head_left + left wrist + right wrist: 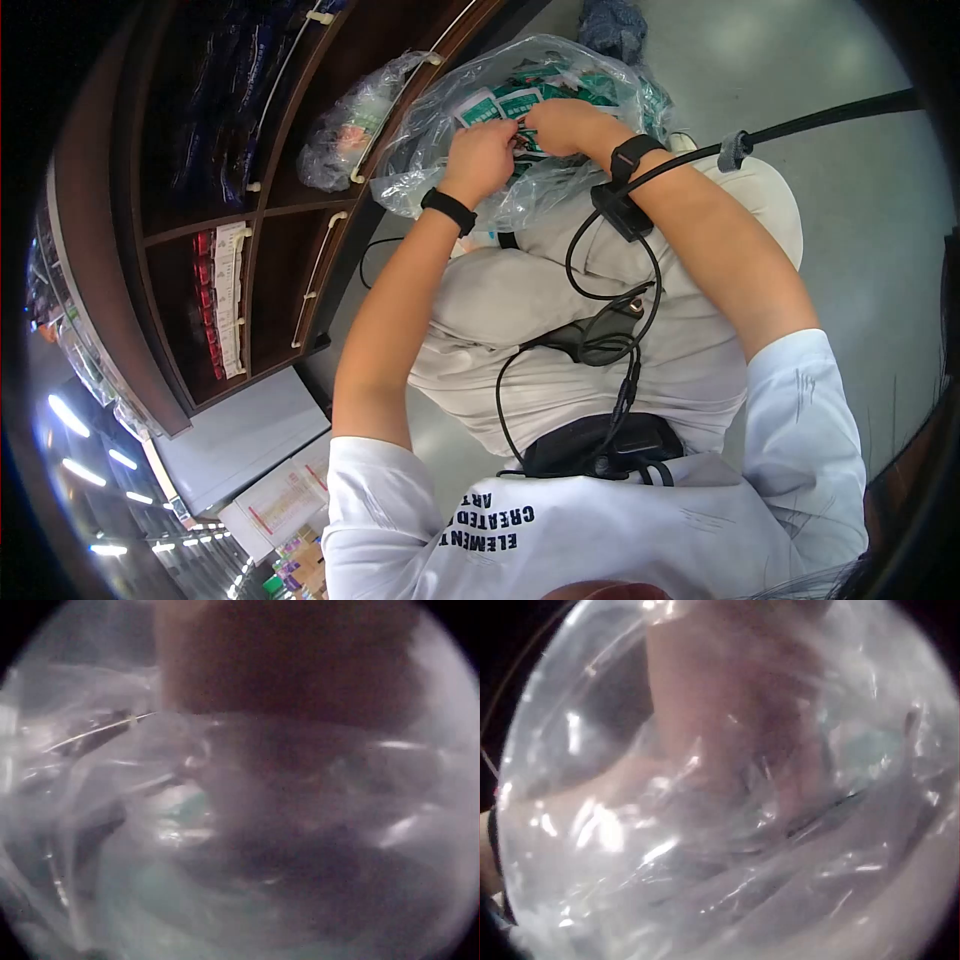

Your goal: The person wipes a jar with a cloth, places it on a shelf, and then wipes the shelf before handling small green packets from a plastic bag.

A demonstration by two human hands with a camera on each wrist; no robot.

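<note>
Both hands are inside a large clear plastic bag (400, 150) full of green-and-white sachets (585, 85). My left hand (480, 158) has its fingers curled at the lower edge of a sachet (480, 108), gripping it. Close beside it, my right hand (568, 127) pinches the bottom of another sachet (520, 102) between thumb and fingers. The fingertips of the two hands nearly meet. In the right wrist view, shiny film (705, 862) covers much of the hand. The left wrist view is dark and blurred, with a green-and-white patch (184, 810) behind film.
A dark wooden shelf (200, 225) stands at the left, holding red-and-white packs (220, 300) and a clear-wrapped bundle (355, 125). The bag rests by the person's bent knees (500, 290). Black cables (650, 270) hang from the right wrist over the lap.
</note>
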